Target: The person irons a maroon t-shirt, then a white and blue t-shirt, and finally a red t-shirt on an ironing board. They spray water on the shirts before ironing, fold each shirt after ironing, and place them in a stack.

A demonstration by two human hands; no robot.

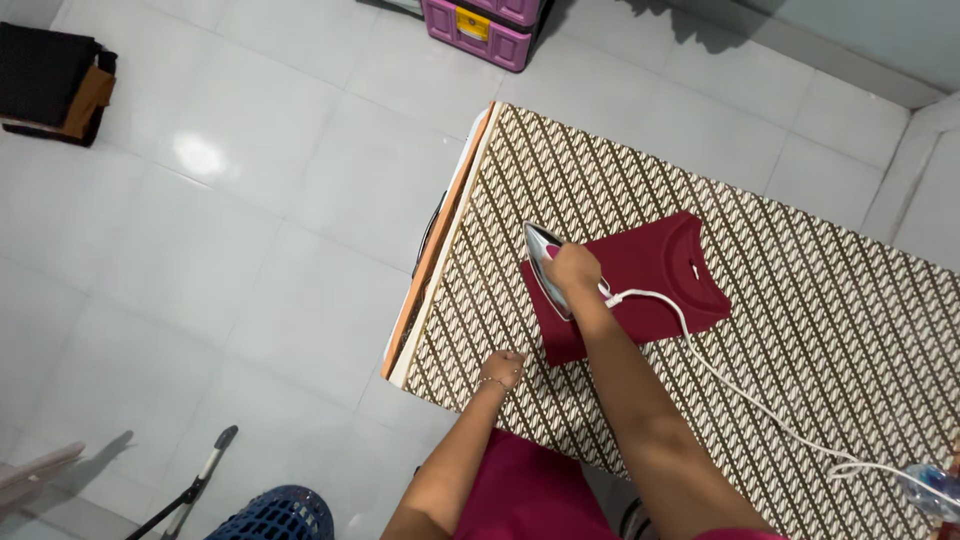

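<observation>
A folded dark red shirt [655, 270] lies on an ironing board covered in brown-and-white patterned cloth [780, 330]. My right hand [573, 268] grips the handle of a silver iron [541, 250], which rests on the shirt's left part. A white cord [720, 370] runs from the iron across the board to the lower right. My left hand [501, 368] is closed in a loose fist and rests on the board near its left edge, apart from the shirt.
White tiled floor surrounds the board. A purple plastic drawer unit [480, 28] stands at the top, a dark folded pile [50, 80] at top left, a blue basket [275, 515] and a grey stick [195, 485] at the bottom left. A clear bottle [935, 485] sits at right.
</observation>
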